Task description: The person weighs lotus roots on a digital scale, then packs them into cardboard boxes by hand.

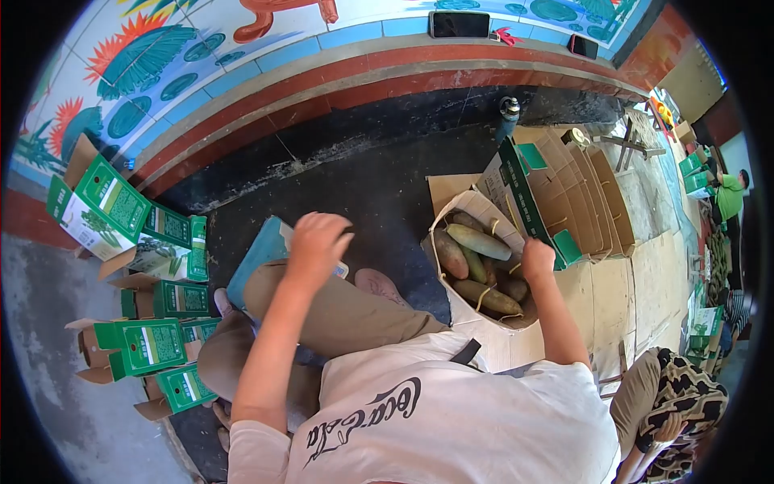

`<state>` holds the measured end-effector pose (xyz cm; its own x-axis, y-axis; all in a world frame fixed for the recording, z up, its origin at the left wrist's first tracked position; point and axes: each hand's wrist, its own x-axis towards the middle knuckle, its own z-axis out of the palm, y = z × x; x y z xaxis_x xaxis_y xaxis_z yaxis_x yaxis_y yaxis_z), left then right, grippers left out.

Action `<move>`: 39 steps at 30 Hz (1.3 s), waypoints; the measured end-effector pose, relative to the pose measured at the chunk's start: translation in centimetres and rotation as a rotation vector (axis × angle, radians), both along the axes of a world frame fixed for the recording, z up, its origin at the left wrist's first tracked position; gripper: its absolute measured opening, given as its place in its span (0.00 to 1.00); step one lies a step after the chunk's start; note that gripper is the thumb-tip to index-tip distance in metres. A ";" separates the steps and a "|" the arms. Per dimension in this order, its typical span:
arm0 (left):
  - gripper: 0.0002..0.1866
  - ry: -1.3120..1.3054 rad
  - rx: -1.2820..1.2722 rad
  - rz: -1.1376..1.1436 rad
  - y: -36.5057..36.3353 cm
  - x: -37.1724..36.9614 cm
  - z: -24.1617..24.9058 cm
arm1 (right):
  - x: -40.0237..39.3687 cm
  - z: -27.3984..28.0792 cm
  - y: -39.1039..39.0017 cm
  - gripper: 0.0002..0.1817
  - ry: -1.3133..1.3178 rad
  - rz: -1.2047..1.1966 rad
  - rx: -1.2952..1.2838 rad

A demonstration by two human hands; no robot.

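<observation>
My left hand (318, 246) is raised above my bent left knee, fingers loosely stretched and partly apart, with nothing visible in it. My right hand (538, 260) is a closed fist at the right rim of an open, pale-lined container (509, 320). Whatever those fingers hold, if anything, is hidden. Inside the container lie several thick, long green and brown vegetables (477, 241), with thin cords showing among them. Just beyond my right hand, an open green-edged cardboard carton (556, 194) lies with its brown inside showing. A blue board-like thing (256, 256) is partly hidden behind my left leg.
Several green and white cartons (153, 343) are piled at the left. A dark bottle (507, 119) stands by the wall ledge, where a phone (459, 25) lies. Flat cardboard (609, 294) covers the floor at right. Another person (673, 403) sits close at lower right; one in green (730, 195) is farther off.
</observation>
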<state>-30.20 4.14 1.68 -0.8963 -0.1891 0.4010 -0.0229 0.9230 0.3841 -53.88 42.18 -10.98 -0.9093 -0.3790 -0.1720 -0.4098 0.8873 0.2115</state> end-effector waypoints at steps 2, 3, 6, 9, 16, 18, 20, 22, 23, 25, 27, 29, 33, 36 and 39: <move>0.06 0.136 -0.048 0.158 -2.0 3.0 0.3 | 0.4 3.8 -2.8 0.08 0.126 0.106 -0.174; 0.05 0.145 -0.049 0.264 -3.1 4.8 0.4 | 0.2 5.3 -3.6 0.11 0.232 0.143 -0.247; 0.05 0.203 -0.037 0.487 -5.9 10.1 1.1 | -0.8 7.3 -4.8 0.18 0.442 0.153 -0.400; 0.06 0.213 -0.010 0.673 -7.8 15.2 1.5 | -4.9 3.1 -3.0 0.29 0.333 -0.056 -0.368; 0.11 0.287 0.179 0.908 -9.8 23.7 -1.4 | -7.6 2.5 -4.9 0.15 -0.005 -0.069 -0.287; 0.10 0.319 0.256 0.942 -9.9 24.9 -2.4 | -6.4 4.1 -6.6 0.13 0.024 0.002 -0.263; 0.11 0.310 0.230 0.960 -9.7 25.0 -2.0 | -5.3 5.9 -8.6 0.12 0.037 0.094 -0.231; 0.11 0.333 0.254 0.978 -9.5 24.8 -1.7 | -4.6 7.7 -10.5 0.12 0.033 0.210 -0.226; 0.11 0.353 0.254 0.973 -9.4 24.9 -1.7 | -4.2 8.5 -11.3 0.10 0.059 0.293 -0.232; 0.11 0.398 0.253 0.959 -9.3 24.8 -1.8 | -3.1 10.2 -12.8 0.08 0.086 0.430 -0.282; 0.11 0.418 0.206 0.971 -8.8 24.8 -1.5 | -2.3 11.2 -14.6 0.04 0.145 0.598 -0.307; 0.10 0.415 0.160 0.987 -8.3 25.3 -0.9 | -0.2 12.8 -16.9 0.02 0.195 0.750 -0.433; 0.09 0.439 0.142 1.003 -8.2 25.7 -0.6 | 3.5 14.9 -21.5 0.07 0.201 0.947 -0.600; 0.08 0.443 0.155 1.024 -8.4 26.2 -0.9 | 6.5 15.3 -26.3 0.11 0.157 1.114 -0.684; 0.10 0.426 0.156 1.027 -8.1 26.0 -0.8 | 10.6 15.1 -31.5 0.11 0.094 1.251 -0.727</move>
